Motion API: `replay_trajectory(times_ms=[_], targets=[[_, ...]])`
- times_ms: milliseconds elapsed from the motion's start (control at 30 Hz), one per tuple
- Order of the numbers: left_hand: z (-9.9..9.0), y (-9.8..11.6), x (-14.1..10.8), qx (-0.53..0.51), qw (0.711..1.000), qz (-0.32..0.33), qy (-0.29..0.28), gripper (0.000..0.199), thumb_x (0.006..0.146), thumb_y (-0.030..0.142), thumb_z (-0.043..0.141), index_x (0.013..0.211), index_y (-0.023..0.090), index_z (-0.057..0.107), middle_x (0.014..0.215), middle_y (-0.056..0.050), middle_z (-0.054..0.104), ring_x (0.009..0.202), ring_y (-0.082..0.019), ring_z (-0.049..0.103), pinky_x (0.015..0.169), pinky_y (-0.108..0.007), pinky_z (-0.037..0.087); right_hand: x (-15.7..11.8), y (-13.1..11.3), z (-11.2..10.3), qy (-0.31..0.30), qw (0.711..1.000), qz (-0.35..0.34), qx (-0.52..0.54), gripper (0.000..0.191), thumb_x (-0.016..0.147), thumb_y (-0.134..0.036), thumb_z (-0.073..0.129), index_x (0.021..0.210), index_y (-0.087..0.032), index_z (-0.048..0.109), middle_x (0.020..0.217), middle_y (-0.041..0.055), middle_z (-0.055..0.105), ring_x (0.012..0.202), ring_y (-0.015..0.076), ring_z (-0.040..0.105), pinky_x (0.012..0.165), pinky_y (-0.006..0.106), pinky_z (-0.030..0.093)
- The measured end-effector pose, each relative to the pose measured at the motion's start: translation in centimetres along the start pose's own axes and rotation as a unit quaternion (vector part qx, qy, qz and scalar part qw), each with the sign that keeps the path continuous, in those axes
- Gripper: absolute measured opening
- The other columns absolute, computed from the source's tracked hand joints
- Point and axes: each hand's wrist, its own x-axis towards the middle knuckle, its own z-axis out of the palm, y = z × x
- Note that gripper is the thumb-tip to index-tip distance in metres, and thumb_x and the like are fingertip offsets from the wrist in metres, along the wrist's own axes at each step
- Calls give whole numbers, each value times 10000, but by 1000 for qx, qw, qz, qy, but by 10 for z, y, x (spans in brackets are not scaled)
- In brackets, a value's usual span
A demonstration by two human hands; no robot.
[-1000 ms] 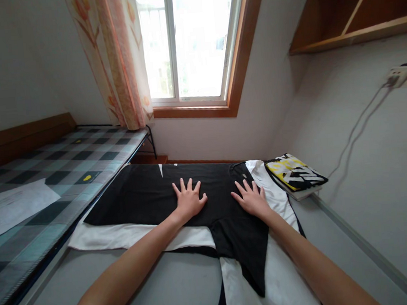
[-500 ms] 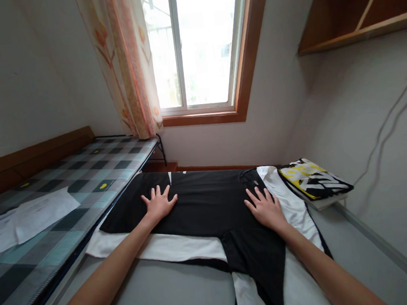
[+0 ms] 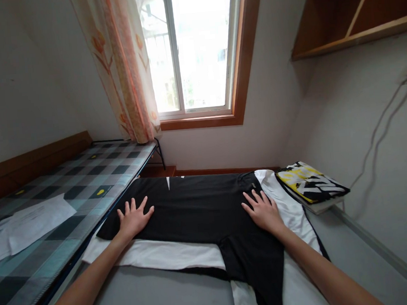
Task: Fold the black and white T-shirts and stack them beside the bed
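Note:
A black and white garment (image 3: 194, 205) lies spread on a grey surface (image 3: 166, 298), its white edge showing along the near side and on the right. One black sleeve points toward me at the lower right. On the garment's left part my left hand (image 3: 134, 219) lies flat with fingers spread. My right hand (image 3: 263, 210) rests palm down, fingers apart, on the black cloth close to the collar and the white part. Neither hand grips anything.
A folded yellow, black and white cloth (image 3: 311, 183) sits at the right rear. To the left is a bed with a checked cover (image 3: 81, 187) and papers (image 3: 38, 224) on it. A wooden shelf (image 3: 357, 37) hangs upper right; a cable (image 3: 376, 132) runs down the wall.
My left hand has slid left across the black cloth. My right hand stays at about the same place on the garment. The view has shifted slightly.

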Motion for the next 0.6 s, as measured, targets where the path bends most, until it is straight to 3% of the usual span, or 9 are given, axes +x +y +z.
replay_trajectory(times_ms=[433,600], targets=[[1,0,2,-13,1000,-1,2,646,933,575,284,1500,267,310,1548,-188,286,1422,-419,222,1074,-638,203,8,-1,-3,-14,999,13,37,544,953,-522,332,1456,-330,409,1525,48,386,1416,295,276,1112,476,216],[9,-11,-2,-18,999,31,24,636,934,549,299,1485,236,358,1548,-164,300,1426,-395,234,1099,-600,214,0,0,-6,1,998,38,44,596,947,-517,331,1462,-229,416,1535,62,364,1413,283,279,1121,425,222]])
